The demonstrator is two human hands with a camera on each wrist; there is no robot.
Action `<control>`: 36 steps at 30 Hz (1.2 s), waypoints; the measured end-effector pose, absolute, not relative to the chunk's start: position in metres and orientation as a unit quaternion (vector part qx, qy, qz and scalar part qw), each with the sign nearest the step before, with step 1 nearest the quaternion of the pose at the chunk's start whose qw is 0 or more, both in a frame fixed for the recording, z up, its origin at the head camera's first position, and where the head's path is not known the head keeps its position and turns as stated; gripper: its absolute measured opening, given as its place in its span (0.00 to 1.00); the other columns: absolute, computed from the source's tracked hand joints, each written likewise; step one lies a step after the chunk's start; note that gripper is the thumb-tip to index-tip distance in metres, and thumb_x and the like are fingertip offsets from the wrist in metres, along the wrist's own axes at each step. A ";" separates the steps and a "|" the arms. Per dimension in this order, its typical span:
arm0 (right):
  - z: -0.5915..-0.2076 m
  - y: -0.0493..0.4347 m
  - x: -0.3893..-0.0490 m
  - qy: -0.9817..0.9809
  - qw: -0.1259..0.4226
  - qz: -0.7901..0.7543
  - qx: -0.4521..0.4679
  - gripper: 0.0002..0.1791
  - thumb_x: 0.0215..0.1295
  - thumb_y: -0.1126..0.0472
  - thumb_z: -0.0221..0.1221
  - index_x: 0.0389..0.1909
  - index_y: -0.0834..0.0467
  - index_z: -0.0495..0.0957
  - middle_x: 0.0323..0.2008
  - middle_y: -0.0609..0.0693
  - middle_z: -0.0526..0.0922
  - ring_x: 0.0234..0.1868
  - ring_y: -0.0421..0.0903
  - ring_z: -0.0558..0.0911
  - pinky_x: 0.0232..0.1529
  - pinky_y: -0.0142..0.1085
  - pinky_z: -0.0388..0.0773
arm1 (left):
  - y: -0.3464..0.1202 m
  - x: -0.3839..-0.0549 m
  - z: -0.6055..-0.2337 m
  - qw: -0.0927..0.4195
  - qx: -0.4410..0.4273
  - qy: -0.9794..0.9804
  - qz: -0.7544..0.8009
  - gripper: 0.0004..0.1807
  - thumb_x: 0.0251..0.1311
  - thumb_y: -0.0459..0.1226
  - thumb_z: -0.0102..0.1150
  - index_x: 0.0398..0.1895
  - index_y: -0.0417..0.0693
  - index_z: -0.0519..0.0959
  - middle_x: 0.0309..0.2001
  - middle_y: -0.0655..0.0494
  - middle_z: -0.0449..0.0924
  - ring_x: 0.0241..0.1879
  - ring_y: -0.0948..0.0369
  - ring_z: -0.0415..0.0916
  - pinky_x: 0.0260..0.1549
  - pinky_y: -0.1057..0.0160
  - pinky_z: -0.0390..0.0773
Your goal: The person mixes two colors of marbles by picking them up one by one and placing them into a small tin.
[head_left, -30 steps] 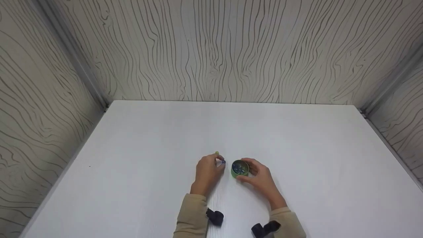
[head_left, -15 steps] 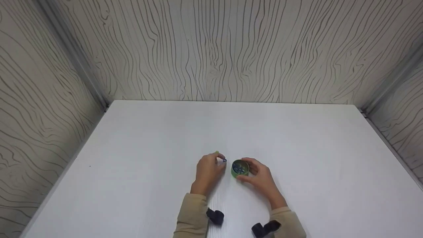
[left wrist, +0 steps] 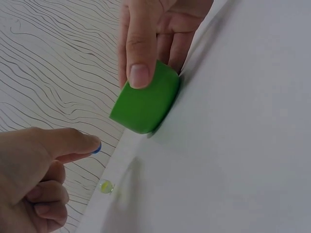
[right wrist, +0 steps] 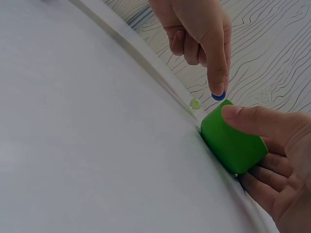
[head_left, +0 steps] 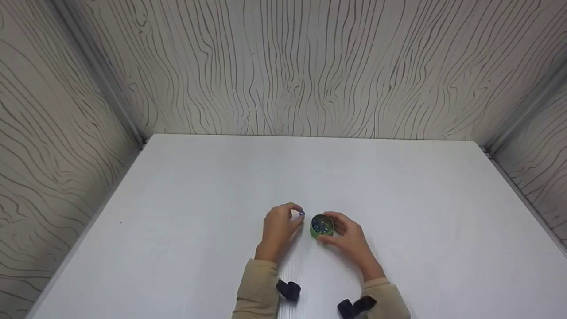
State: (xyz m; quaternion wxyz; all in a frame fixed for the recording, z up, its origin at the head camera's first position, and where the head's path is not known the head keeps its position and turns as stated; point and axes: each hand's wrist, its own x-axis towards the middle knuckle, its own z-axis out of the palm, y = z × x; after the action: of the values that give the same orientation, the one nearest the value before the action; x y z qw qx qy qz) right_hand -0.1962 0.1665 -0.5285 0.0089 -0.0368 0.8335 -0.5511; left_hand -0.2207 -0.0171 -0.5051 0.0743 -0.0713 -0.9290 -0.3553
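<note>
My left hand (head_left: 278,227) pinches a small blue marble (right wrist: 218,96) between thumb and forefinger, just left of a green cup. The other fingers of that hand are folded in, as the left wrist view shows. Thumb and fingers of my right hand (head_left: 351,238) grip the green cup (left wrist: 146,106) from its right side; it stands upright on the table. Several shiny, dark bluish marbles (head_left: 320,225) lie inside the cup. A clear marble with a yellow-green core (right wrist: 195,104) rests on the table beyond the left hand, which hides it in the head view.
Both hands work over a white table (head_left: 199,186). Pale panels with dark wood-grain lines (head_left: 288,66) rise behind it and at both sides. Black wrist devices (head_left: 290,291) are strapped over the tan sleeves (head_left: 256,288).
My left fingertips have risen slightly with the blue marble and shifted a little toward the cup. The yellow-green marble has passed out of sight behind the left hand. My right hand and the cup stay put.
</note>
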 end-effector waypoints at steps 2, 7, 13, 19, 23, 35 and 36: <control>-0.529 0.167 -0.196 0.836 0.005 -0.548 -0.041 0.34 0.45 0.63 0.73 0.57 0.62 0.75 0.58 0.62 0.79 0.64 0.58 0.76 0.62 0.43 0.73 | -0.017 -0.221 -0.505 0.077 -0.074 -0.928 -0.356 0.06 0.54 0.37 0.67 0.35 0.49 0.85 0.25 0.54 0.80 0.22 0.67 0.63 0.24 0.71 0.65; -0.529 0.167 -0.196 0.840 0.000 -0.542 -0.043 0.34 0.45 0.64 0.73 0.57 0.63 0.75 0.58 0.62 0.79 0.63 0.59 0.76 0.61 0.43 0.74 | -0.015 -0.220 -0.502 0.074 -0.071 -0.928 -0.359 0.06 0.54 0.38 0.67 0.36 0.50 0.85 0.24 0.55 0.79 0.22 0.68 0.63 0.24 0.72 0.64; -0.529 0.168 -0.197 0.838 0.006 -0.545 -0.041 0.34 0.45 0.64 0.73 0.57 0.63 0.74 0.59 0.62 0.78 0.64 0.58 0.76 0.62 0.42 0.73 | -0.013 -0.218 -0.498 0.064 -0.069 -0.928 -0.361 0.07 0.55 0.38 0.67 0.37 0.51 0.85 0.26 0.55 0.80 0.25 0.67 0.65 0.25 0.71 0.65; -0.529 0.168 -0.197 0.838 0.006 -0.544 -0.044 0.34 0.45 0.63 0.73 0.57 0.63 0.74 0.58 0.63 0.79 0.64 0.59 0.76 0.62 0.42 0.73 | -0.011 -0.217 -0.496 0.064 -0.076 -0.928 -0.359 0.07 0.54 0.38 0.67 0.37 0.51 0.85 0.26 0.54 0.81 0.25 0.67 0.65 0.25 0.71 0.64; -0.529 0.167 -0.196 0.838 0.006 -0.543 -0.043 0.34 0.45 0.63 0.73 0.57 0.63 0.74 0.58 0.63 0.79 0.63 0.59 0.76 0.62 0.42 0.73 | -0.008 -0.217 -0.496 0.069 -0.085 -0.928 -0.356 0.07 0.54 0.39 0.67 0.37 0.51 0.85 0.27 0.53 0.82 0.26 0.66 0.67 0.26 0.71 0.66; -0.530 0.168 -0.197 0.833 0.010 -0.551 -0.045 0.35 0.46 0.63 0.73 0.58 0.63 0.73 0.58 0.62 0.79 0.64 0.58 0.75 0.63 0.43 0.72 | -0.003 -0.213 -0.498 0.084 -0.114 -0.932 -0.335 0.08 0.53 0.38 0.68 0.37 0.50 0.85 0.27 0.52 0.82 0.24 0.67 0.66 0.24 0.71 0.66; -0.530 0.168 -0.198 0.834 0.010 -0.551 -0.045 0.35 0.46 0.63 0.73 0.58 0.63 0.73 0.58 0.62 0.79 0.64 0.58 0.75 0.63 0.43 0.72 | -0.002 -0.213 -0.498 0.082 -0.113 -0.932 -0.334 0.08 0.53 0.38 0.68 0.37 0.50 0.85 0.27 0.52 0.82 0.24 0.68 0.66 0.24 0.71 0.66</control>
State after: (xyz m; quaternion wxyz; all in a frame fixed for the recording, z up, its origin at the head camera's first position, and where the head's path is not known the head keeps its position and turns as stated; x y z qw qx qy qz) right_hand -0.1975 0.1680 -0.5296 0.0100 -0.0448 0.8335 -0.5506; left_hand -0.2135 -0.0022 -0.4978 0.0822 -0.1134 -0.9321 -0.3341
